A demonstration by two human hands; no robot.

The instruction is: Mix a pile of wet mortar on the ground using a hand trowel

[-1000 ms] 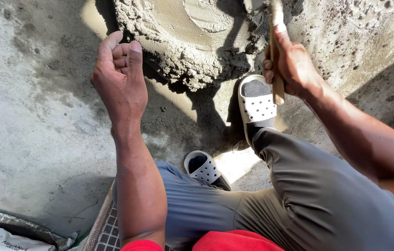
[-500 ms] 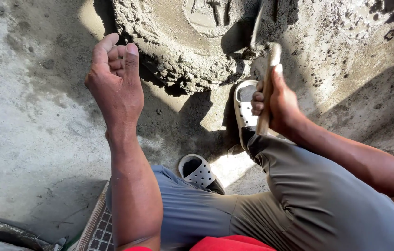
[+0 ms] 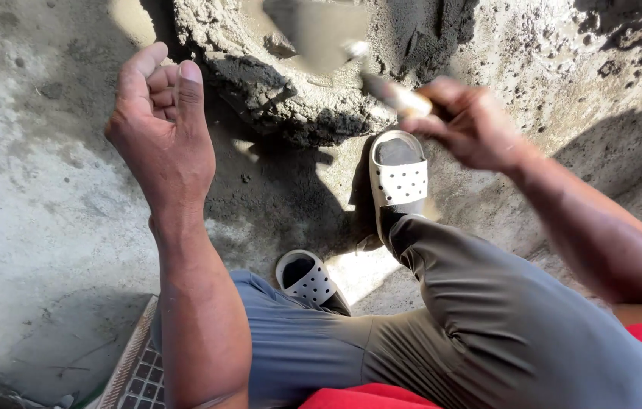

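Observation:
My right hand [image 3: 472, 125] grips the pale wooden handle of a trowel [image 3: 336, 38], blurred with motion, whose grey blade hovers over a mound of wet cement mortar [image 3: 275, 83] at the top centre. My left hand [image 3: 162, 129] is raised at the left, fingers curled into a loose fist with nothing in it, above the concrete floor. My legs in grey trousers [image 3: 472, 318] fill the lower right, with white perforated slippers [image 3: 400, 178] on my feet just below the mound.
Rough concrete floor [image 3: 33, 227] stretches to the left. A second white slipper [image 3: 306, 276] sits near my knee. A corner of a grid-patterned mat [image 3: 135, 367] shows at the bottom left. Loose mortar crumbs [image 3: 601, 45] scatter at the top right.
My right hand has swung the trowel from upright beside my foot to pointing left, bringing the blade over the mortar mound. The left fist stays raised in about the same place.

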